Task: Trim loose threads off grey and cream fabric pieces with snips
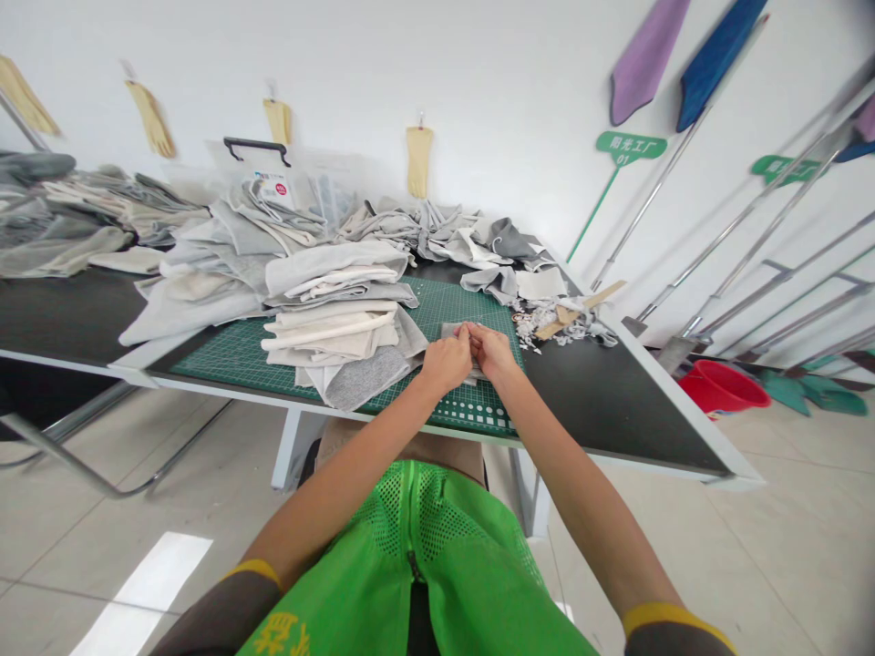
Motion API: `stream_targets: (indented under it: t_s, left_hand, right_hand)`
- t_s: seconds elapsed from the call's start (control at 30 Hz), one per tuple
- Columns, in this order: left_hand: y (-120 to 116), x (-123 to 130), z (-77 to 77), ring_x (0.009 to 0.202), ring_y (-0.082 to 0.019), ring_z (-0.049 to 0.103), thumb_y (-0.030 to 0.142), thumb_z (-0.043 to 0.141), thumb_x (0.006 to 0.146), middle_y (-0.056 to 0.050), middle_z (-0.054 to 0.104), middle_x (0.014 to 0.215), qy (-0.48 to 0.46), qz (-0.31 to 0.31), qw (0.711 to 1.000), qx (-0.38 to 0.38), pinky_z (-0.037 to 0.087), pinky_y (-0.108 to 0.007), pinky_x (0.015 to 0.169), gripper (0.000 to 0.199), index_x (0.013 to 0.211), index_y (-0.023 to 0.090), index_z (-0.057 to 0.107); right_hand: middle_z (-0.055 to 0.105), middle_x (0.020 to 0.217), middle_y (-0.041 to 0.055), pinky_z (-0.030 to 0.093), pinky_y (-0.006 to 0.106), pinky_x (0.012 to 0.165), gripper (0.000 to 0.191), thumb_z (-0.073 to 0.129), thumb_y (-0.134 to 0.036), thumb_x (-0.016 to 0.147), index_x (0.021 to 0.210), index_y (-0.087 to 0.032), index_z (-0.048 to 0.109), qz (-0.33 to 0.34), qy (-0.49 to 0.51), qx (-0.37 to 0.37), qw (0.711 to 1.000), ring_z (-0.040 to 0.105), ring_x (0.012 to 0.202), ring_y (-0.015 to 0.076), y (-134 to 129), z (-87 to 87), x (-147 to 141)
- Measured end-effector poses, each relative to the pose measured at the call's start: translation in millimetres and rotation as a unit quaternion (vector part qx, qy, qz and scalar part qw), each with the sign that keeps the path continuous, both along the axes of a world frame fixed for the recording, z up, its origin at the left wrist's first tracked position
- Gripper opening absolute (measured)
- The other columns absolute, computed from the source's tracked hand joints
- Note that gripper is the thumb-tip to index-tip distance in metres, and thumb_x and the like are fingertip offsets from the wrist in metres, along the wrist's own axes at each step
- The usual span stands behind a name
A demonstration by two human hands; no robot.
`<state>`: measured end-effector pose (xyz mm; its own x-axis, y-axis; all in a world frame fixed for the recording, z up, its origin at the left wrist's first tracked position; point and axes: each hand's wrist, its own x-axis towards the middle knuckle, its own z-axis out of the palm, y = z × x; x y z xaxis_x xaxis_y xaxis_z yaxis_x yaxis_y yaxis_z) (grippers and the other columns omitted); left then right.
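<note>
On a green gridded cutting mat (pixel 471 310) atop the black surface (pixel 78 314), our left hand (pixel 444 362) and right hand (pixel 493 353) pinch a small flat piece of grey fabric (pixel 452 330), close together, just beside stacked pale cloth (pixel 328 333).

Left hand (pixel 446 361) and right hand (pixel 490 353): side by side on the green cutting mat (pixel 471 308). Obstacles: folded fabric stack (pixel 334 333), just beside the left hand, blocking leftward passage; fabric heap (pixel 492 244) beyond the mat; shredded scraps (pixel 543 326) and wooden strips (pixel 578 310) past the mat's far right corner. Passage: forward over the mat as far as the heap; rightward across the black tabletop (pixel 602 401) to its white edge.
</note>
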<state>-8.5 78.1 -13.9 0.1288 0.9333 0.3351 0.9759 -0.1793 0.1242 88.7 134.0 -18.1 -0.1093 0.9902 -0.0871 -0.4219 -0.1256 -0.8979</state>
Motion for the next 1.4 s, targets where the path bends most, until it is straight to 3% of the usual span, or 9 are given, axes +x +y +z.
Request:
stream_targets:
  t_s: [0.43,0.6,0.77,1.23,1.4]
  left_hand:
    - [0.5,0.0,-1.3,0.082,-0.029,0.066,0.023,0.027,0.092,-0.015,0.066,0.089,-0.003,0.002,1.0,0.018,0.049,-0.038,0.07,0.044,0.134,0.008,0.032]
    - [1.2,0.3,-1.5,0.083,-0.029,0.066,0.021,0.031,0.091,-0.016,0.066,0.09,0.004,0.001,1.0,0.008,0.049,-0.038,0.071,0.048,0.137,0.007,0.027]
    - [0.6,0.3,-0.3,0.083,-0.028,0.066,0.021,0.029,0.092,-0.016,0.066,0.09,0.005,0.009,1.0,0.01,0.049,-0.038,0.071,0.046,0.136,0.008,0.029]
    - [0.3,0.4,-0.2,0.082,-0.028,0.067,0.02,0.032,0.09,-0.015,0.066,0.087,0.011,0.001,1.0,0.014,0.049,-0.037,0.069,0.047,0.135,0.006,0.03]
    - [0.6,0.2,-1.1,0.082,-0.027,0.067,0.021,0.029,0.092,-0.015,0.066,0.089,0.005,0.005,1.0,0.013,0.049,-0.037,0.072,0.046,0.136,0.008,0.029]
  right_hand:
    - [0.072,0.071,0.0056,0.055,0.02,0.057,0.005,0.069,-0.018,0.073,0.071,-0.014,0.066,0.023,0.016,0.0,1.0,0.066,0.061,0.0133,1.7,-2.0,0.4]
    - [0.072,0.069,0.0054,0.054,0.019,0.054,0.005,0.067,-0.013,0.073,0.069,-0.014,0.066,0.0,0.009,0.004,1.0,0.065,0.059,0.0127,0.6,-1.4,-0.4]
    - [0.072,0.073,0.0064,0.055,0.02,0.062,0.007,0.071,-0.019,0.072,0.072,-0.014,0.066,0.027,0.014,0.006,1.0,0.067,0.066,0.0136,-1.3,0.8,-0.5]
    - [0.072,0.069,0.0059,0.053,0.019,0.051,0.006,0.07,-0.014,0.071,0.068,-0.013,0.065,-0.005,0.021,0.004,1.0,0.064,0.056,0.0126,2.3,-2.9,-0.4]
    - [0.072,0.072,0.0063,0.054,0.021,0.056,0.006,0.07,-0.018,0.073,0.072,-0.013,0.066,0.024,0.026,0.006,0.999,0.066,0.061,0.0136,2.6,-3.7,-0.3]
